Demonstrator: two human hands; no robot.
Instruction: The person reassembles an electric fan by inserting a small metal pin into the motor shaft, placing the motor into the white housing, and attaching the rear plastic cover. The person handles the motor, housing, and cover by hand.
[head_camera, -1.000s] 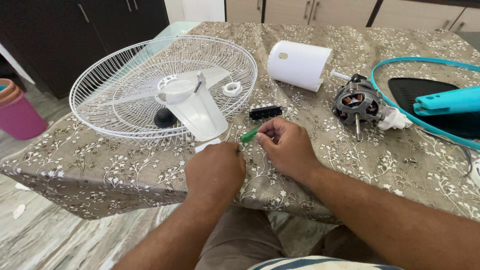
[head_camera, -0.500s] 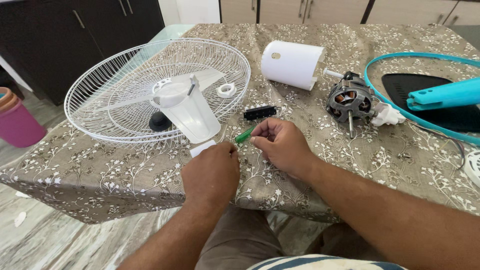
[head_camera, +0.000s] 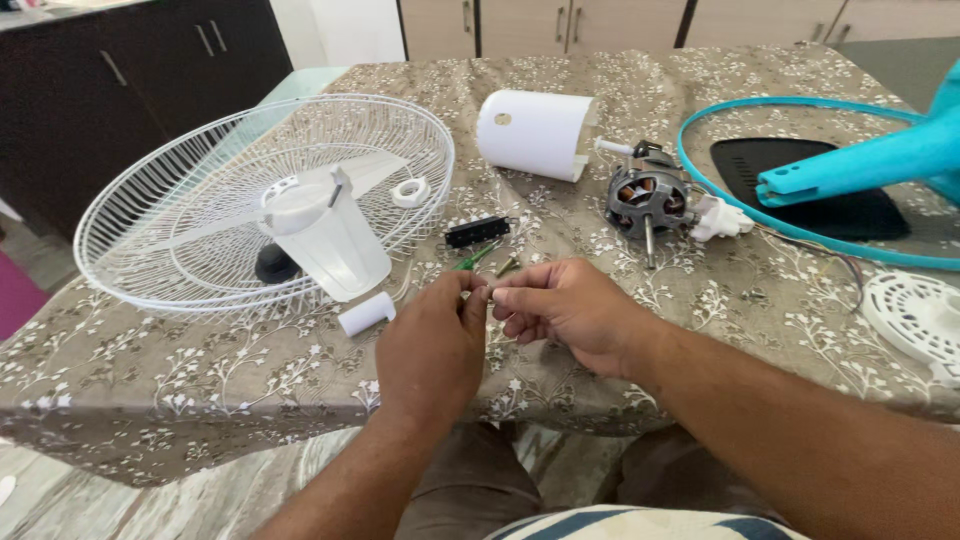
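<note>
The left hand (head_camera: 432, 345) and the right hand (head_camera: 560, 310) meet fingertip to fingertip just above the near edge of the table (head_camera: 200, 370). Both pinch shut on something very small between them; it is too tiny to tell what it is. Just beyond the fingers a green-handled screwdriver (head_camera: 470, 259) lies on the patterned cloth, touched by neither hand.

The fan looks well taken apart, by how its pieces lie. The white wire guard (head_camera: 180, 215) lies flat with a translucent blade hub (head_camera: 325, 235) standing in it, beside a white ring nut (head_camera: 409, 191) and a black knob (head_camera: 272, 263). A black switch block (head_camera: 477, 231) and a short white tube (head_camera: 365, 313) lie loose near the hands. Farther out are the white motor cover (head_camera: 530, 133) on its side, the bare motor (head_camera: 645, 200) with its wires, and a teal ring (head_camera: 720, 200) around a black base. Nothing appears joined back together.

The teal stand part (head_camera: 860, 165) and a white slotted disc (head_camera: 915, 315) are cut off at the right edge.
</note>
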